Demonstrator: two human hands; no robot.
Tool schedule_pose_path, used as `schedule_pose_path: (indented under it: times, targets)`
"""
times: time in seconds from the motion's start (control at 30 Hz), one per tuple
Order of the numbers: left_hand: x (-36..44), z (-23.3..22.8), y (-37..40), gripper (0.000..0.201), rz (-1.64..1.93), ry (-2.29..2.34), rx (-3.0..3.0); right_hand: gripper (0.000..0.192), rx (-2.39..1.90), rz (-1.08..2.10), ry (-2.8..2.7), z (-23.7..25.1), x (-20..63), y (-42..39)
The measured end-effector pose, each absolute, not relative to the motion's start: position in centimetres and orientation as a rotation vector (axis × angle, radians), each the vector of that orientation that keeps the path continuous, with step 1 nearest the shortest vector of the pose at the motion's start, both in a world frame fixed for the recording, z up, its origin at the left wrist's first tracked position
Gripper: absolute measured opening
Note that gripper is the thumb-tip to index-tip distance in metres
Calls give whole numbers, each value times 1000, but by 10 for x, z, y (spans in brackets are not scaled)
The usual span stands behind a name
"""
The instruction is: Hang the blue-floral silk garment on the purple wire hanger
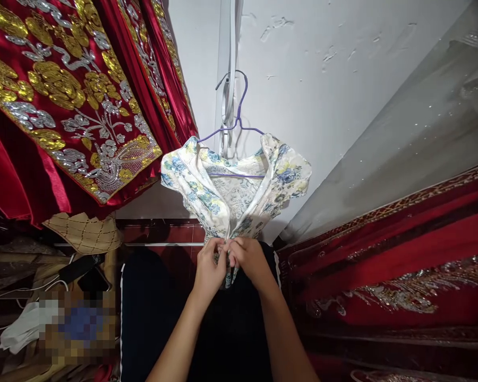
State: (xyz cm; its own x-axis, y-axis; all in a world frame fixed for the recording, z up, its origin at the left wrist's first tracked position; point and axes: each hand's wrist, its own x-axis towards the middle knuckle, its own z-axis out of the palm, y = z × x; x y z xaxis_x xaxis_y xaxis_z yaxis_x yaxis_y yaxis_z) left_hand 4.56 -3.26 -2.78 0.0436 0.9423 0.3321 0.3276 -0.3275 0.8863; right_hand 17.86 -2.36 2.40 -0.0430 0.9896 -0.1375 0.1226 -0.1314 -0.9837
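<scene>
A white dress or top with blue and yellow flowers (pixel 289 172) is draped on a purple wire hanger (pixel 239 114), its neckline spread in a deep V. At the bottom of that V, my left hand (pixel 213 263) pinches the front edge of the floral garment. My right hand (pixel 245 257) is closed on the cloth right beside it, the fingertips of both hands almost touching. The small fastening or edge between the fingers is hidden. Below the hands a narrow strip of the same floral cloth hangs down.
Red satin garments with gold and silver sequins (pixel 58 85) hang at the upper left. More red embroidered cloth (pixel 382 254) and sheer glittery fabric (pixel 390 138) fill the right. A white wall (pixel 302 58) stands behind. A dark phone (pixel 94 281) and white cables lie at lower left.
</scene>
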Motion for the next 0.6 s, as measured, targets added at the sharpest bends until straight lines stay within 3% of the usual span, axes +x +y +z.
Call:
schedule_pose_path:
  times: [0.33,0.5,0.6]
  targets:
    - [50,-34,-9,10,1121,1296,1983,20,-931,946,-1236,186,182,66]
    - [42,-3,15,14,742,1215,2137,20,-847,844,-1201,194,179,67]
    - [34,52,30,14,907,1145,2104,17,-855,837,-1247,184,181,58]
